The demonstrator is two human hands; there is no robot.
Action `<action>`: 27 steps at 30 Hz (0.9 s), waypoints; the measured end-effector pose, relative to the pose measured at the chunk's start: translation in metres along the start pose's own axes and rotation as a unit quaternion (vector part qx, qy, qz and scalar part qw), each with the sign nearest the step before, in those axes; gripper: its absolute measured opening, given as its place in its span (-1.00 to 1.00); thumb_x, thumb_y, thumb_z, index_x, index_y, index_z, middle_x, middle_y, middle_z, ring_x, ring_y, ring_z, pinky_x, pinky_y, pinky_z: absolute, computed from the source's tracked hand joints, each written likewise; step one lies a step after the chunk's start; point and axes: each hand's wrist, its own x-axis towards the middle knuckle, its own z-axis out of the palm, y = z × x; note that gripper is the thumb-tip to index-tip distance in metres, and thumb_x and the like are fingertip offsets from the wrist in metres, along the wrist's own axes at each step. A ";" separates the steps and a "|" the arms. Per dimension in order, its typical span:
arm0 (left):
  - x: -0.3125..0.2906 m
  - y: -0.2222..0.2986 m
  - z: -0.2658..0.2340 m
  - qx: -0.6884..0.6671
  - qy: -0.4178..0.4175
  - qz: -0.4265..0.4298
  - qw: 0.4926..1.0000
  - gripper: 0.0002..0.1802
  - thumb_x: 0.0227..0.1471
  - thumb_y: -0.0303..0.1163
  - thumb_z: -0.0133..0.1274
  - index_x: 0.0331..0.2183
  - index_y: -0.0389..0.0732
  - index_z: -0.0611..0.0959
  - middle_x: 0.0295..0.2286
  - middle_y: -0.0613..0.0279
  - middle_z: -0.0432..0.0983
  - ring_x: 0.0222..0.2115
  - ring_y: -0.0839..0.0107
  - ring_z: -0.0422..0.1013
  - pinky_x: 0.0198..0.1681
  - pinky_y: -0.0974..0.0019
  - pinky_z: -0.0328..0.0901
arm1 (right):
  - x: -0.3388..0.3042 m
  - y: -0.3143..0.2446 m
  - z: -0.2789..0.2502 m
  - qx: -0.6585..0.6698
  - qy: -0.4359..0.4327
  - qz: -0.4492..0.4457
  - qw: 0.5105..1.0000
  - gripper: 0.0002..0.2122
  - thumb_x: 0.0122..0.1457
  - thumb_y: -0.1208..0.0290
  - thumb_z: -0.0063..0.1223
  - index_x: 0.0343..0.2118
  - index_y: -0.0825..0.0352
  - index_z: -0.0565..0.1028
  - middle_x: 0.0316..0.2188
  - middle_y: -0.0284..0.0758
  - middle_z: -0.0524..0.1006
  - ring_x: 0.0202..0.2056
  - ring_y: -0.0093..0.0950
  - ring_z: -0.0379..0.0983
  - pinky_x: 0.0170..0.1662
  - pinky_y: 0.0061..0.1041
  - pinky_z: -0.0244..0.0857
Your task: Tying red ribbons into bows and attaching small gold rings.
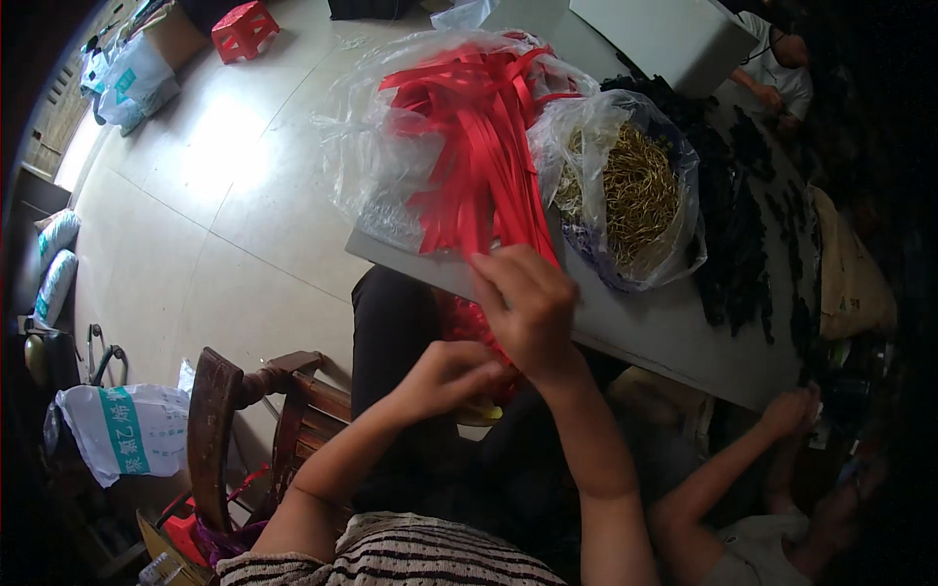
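Observation:
A bundle of flat red ribbons (489, 146) spills from a clear plastic bag (366, 166) on the table's near left corner. My right hand (532, 303) is at the table's front edge, its thumb and fingers pinched at the lower end of a red ribbon. Lower and to the left, my left hand (449, 379) is over my lap, thumb and fingers drawn together; what they hold, if anything, is hidden. Beneath the hands, more red material (467, 322) shows between my legs, with a small yellow piece (479, 412) below my left hand.
A bag of thin gold-coloured pieces (635, 190) stands right of the ribbons on the grey table (664, 347). Black strips (723, 215) lie beyond it, near a white box (664, 44). Co-workers' hands (789, 412) are at right. A wooden chair (220, 420) stands left.

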 end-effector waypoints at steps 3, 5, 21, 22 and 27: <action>0.005 0.012 -0.007 -0.269 0.059 -0.082 0.958 -0.67 0.17 -0.27 -0.14 -0.30 -0.35 0.58 -0.48 0.34 0.50 -0.44 0.64 0.38 -0.34 0.57 0.29 | -0.016 -0.008 -0.026 -0.041 0.023 -0.079 0.996 -0.88 -0.15 0.52 0.16 -0.47 0.30 0.53 -0.45 -0.33 0.49 -0.39 -0.37 0.45 -0.40 -0.43 0.34; 0.015 0.020 -0.009 -0.257 0.097 -0.084 0.958 -0.70 0.13 -0.30 -0.07 -0.26 -0.35 0.58 -0.45 0.25 0.54 -0.44 0.61 0.42 -0.33 0.56 0.32 | -0.040 -0.020 -0.039 -0.102 0.003 -0.128 0.987 -0.89 -0.15 0.53 0.15 -0.47 0.29 0.55 -0.43 -0.35 0.52 -0.37 -0.40 0.46 -0.37 -0.45 0.35; 0.033 0.048 0.031 -0.208 0.094 -0.041 0.973 -0.78 0.08 -0.41 -0.01 -0.31 -0.41 0.57 -0.47 0.19 0.55 -0.49 0.55 0.46 -0.41 0.53 0.36 | -0.100 -0.045 -0.094 0.241 -0.150 0.140 0.949 -0.90 -0.11 0.52 0.22 -0.50 0.33 0.52 -0.53 -0.25 0.50 -0.49 -0.41 0.45 -0.49 -0.49 0.32; 0.025 0.046 0.036 -0.207 0.091 -0.051 0.973 -0.78 0.08 -0.41 -0.01 -0.31 -0.41 0.57 -0.47 0.19 0.55 -0.49 0.55 0.46 -0.41 0.53 0.36 | -0.093 -0.041 -0.090 0.221 -0.061 0.191 0.954 -0.90 -0.11 0.56 0.22 -0.50 0.34 0.52 -0.53 -0.27 0.47 -0.46 -0.43 0.45 -0.47 -0.51 0.31; 0.011 0.042 0.055 -0.156 0.054 -0.052 0.985 -0.83 0.07 -0.54 -0.03 -0.29 -0.40 0.58 -0.45 0.25 0.53 -0.42 0.61 0.41 -0.34 0.52 0.32 | -0.086 -0.020 -0.067 0.460 0.096 0.347 0.811 -0.91 -0.03 0.60 0.14 -0.43 0.40 0.49 -0.30 -0.24 0.47 -0.29 -0.54 0.42 -0.24 -0.61 0.29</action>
